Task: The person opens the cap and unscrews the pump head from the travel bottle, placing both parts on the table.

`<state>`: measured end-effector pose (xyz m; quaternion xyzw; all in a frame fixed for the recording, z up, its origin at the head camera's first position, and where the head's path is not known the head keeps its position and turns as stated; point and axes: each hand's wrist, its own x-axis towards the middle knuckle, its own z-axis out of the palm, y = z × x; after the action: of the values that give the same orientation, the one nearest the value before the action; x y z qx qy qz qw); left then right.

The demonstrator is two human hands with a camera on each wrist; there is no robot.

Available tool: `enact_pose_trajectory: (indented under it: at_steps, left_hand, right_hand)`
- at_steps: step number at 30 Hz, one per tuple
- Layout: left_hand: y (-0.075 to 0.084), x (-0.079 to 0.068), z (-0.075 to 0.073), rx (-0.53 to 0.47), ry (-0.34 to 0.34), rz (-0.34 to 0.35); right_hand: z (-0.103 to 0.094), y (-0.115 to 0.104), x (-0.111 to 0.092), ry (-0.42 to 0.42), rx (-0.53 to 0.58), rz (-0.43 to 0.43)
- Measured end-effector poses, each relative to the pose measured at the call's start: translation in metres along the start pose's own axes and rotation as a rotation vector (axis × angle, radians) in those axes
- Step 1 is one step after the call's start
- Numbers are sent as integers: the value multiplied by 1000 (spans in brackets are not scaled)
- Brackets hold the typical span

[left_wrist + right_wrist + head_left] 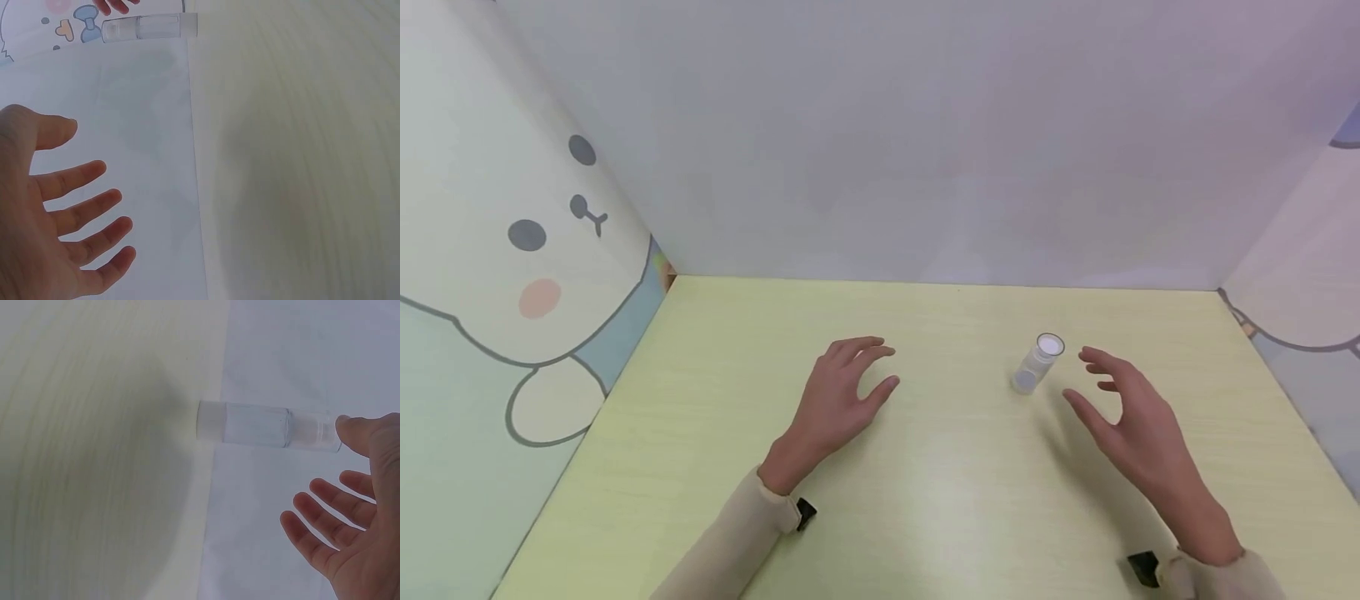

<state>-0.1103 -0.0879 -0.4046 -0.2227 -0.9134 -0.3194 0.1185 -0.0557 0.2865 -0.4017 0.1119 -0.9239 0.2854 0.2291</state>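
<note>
A small clear cylindrical bottle [1037, 365] stands upright on the table, right of the middle. Its lower end is whitish and its upper end has a clear rim, as the right wrist view shows the bottle [256, 425] sideways. My right hand [1138, 425] hovers just right of it, thumb and fingers spread in a loose curve, holding nothing. In the right wrist view the thumb of the right hand [362, 506] overlaps the bottle's top end. Farther left, my left hand [838, 400] is held over the table with relaxed fingers and holds nothing.
The pale wood-grain table [955, 525] meets a plain whitish back wall [925, 150]. Side panels with cartoon animal prints stand at left [475, 192] and right [1300, 275]. Both sleeves carry a black strap piece near the wrist.
</note>
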Motion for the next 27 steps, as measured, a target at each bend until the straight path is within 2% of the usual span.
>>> enact_pose_trajectory:
  at_steps: [17, 27]
  left_hand:
    - [9, 13, 9, -31, -27, 4]
    - [14, 20, 21, -43, -85, -1]
  right_hand:
    - [13, -8, 14, 37, 67, -10]
    - [18, -11, 23, 43, 115, -32]
